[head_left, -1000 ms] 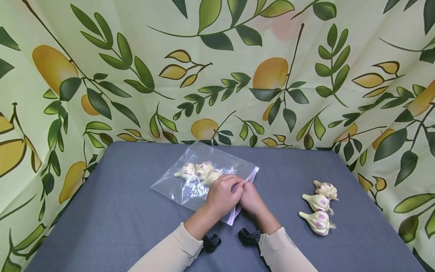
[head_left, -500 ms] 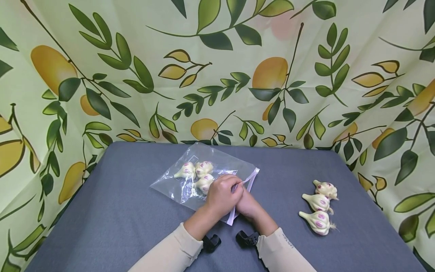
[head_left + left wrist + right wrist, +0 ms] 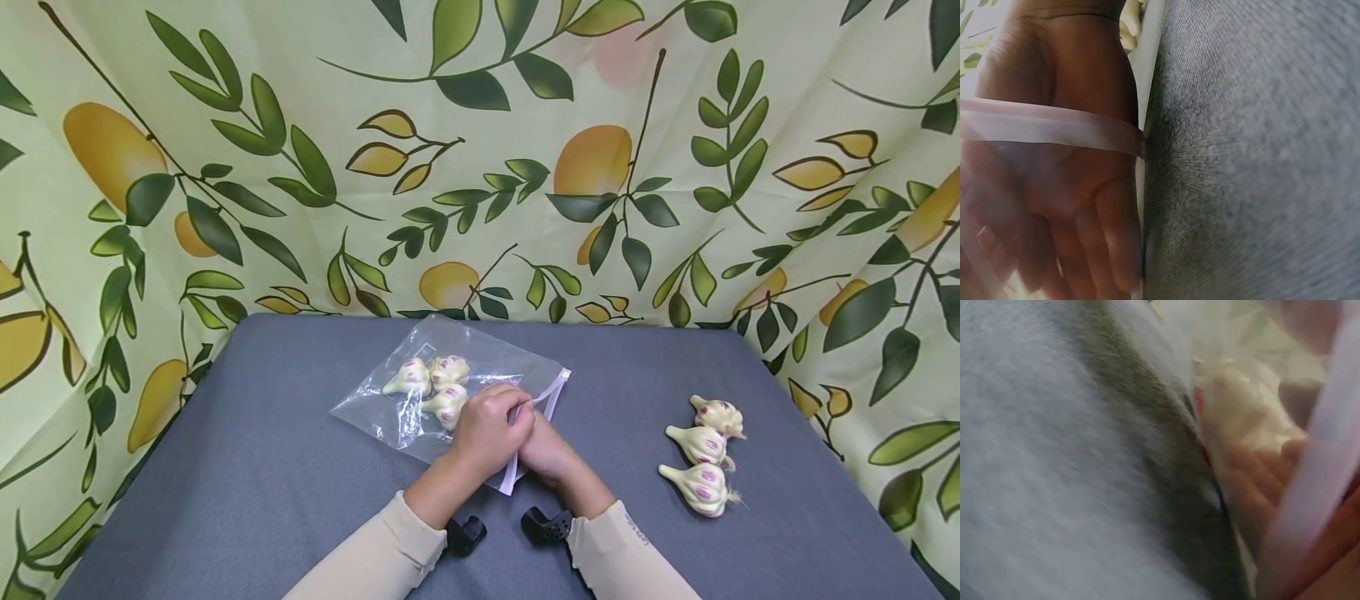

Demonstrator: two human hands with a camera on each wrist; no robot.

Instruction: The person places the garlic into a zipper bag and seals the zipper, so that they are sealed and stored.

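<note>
A clear zip bag (image 3: pixel 495 342) lies on the table with three garlic bulbs (image 3: pixel 447 406) inside. My left hand (image 3: pixel 489 429) pinches the upper layer of the bag's mouth at its pale lilac zip strip (image 3: pixel 555 387). Beneath it, my right hand (image 3: pixel 547 454) reaches through the mouth into the bag, partly covered by the left. The left wrist view shows the right hand's palm (image 3: pixel 1079 175) behind the zip strip, its fingers loosely extended. In the right wrist view, a blurred pale garlic bulb (image 3: pixel 1244 409) appears beyond the right hand's fingers (image 3: pixel 1254 487).
Three more garlic bulbs (image 3: pixel 703 446) sit in a row on the right side of the grey-blue table (image 3: pixel 285 500). Behind the table hangs a leaf-and-fruit patterned cloth (image 3: pixel 480 208). Black wrist cameras (image 3: pixel 467 535) sit under both forearms.
The nearest bulb in the bag has shifted left, away from the hands. My right hand has gone slightly deeper under the left, which stays at the zip strip.
</note>
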